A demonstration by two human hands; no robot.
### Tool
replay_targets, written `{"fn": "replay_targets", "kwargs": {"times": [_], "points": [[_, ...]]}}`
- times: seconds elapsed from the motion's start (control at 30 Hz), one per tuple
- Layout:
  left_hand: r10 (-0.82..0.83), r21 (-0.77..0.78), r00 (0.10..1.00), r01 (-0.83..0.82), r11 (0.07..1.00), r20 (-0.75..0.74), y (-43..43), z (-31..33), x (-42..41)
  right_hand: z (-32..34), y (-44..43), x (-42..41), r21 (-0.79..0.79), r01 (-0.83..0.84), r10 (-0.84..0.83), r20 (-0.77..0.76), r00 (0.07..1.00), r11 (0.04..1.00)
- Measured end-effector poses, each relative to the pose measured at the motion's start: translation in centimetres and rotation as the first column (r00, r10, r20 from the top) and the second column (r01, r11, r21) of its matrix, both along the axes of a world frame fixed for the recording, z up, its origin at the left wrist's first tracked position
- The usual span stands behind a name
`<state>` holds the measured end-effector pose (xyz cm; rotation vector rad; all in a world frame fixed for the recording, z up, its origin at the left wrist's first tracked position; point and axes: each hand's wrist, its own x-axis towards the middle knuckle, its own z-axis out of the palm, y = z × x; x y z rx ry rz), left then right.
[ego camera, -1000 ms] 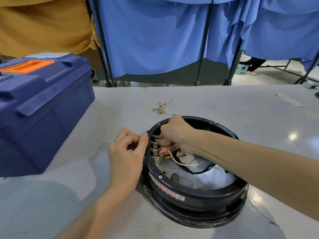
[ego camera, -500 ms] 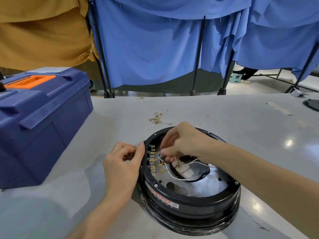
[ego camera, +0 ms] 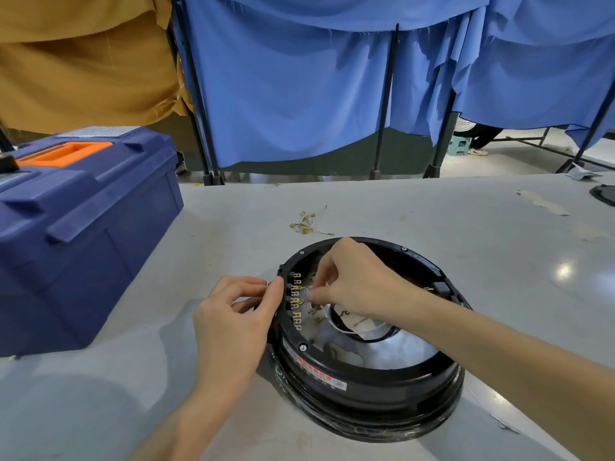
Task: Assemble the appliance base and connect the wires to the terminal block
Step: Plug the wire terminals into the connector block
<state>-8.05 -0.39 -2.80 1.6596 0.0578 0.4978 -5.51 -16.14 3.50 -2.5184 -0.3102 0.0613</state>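
Grey table, open rightward; blue toolbox left. In the black base, right grip pinches a wire at the terminal block; left grip clasps its rim.

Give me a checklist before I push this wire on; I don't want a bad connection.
1. Base steadied: left hand grips its rim. Ok.
2. Wire held: right hand pinches it at the terminal block. Ok.
3. Connector lined up with a tab: fingers hide it. Cannot tell.
4. Free tabs: several show bare. Ok.
5. All wires on: loose connectors lie inside the base. Not ok.
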Motion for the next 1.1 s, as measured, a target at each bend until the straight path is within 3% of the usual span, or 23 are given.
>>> {"fn": "replay_targets", "kwargs": {"times": [0.1,0.2,0.33,0.57,0.83,0.97,1.1], "points": [[0.008,-0.01,1.0,-0.008,1.0,0.017,-0.1,-0.2,0.1,0.4,-0.1,-0.1,0.041,0.061,-0.054,-0.151,0.987,0.997],[0.009,-0.01,1.0,-0.009,1.0,0.025,0.0,-0.6,0.3,0.6,0.1,0.0,0.183,0.171,-0.089,-0.389,0.917,0.968],[0.013,0.007,0.999,-0.014,1.0,0.042,0.0,-0.8,0.3,0.5,0.7,0.1,0.323,0.306,-0.105,-0.515,0.851,0.896],[0.026,0.042,0.998,-0.029,0.999,0.059,0.0,-1.0,0.3,-0.3,1.7,-0.3,0.403,0.46,-0.154,-0.597,0.788,0.791],[0.051,0.06,0.996,-0.055,0.997,0.075,0.0,-1.1,0.4,-1.6,3.0,-1.2,0.465,0.54,-0.285,-0.512,0.81,0.701],[0.033,0.03,0.998,-0.035,0.999,0.058,0.2,-1.2,0.3,-1.9,3.1,-1.4,0.478,0.535,-0.306,-0.477,0.824,0.696],[0.01,0.019,1.0,-0.01,1.0,0.005,0.1,-0.9,0.2,-1.3,2.0,-1.0,0.435,0.496,-0.215,-0.55,0.807,0.751]]}}
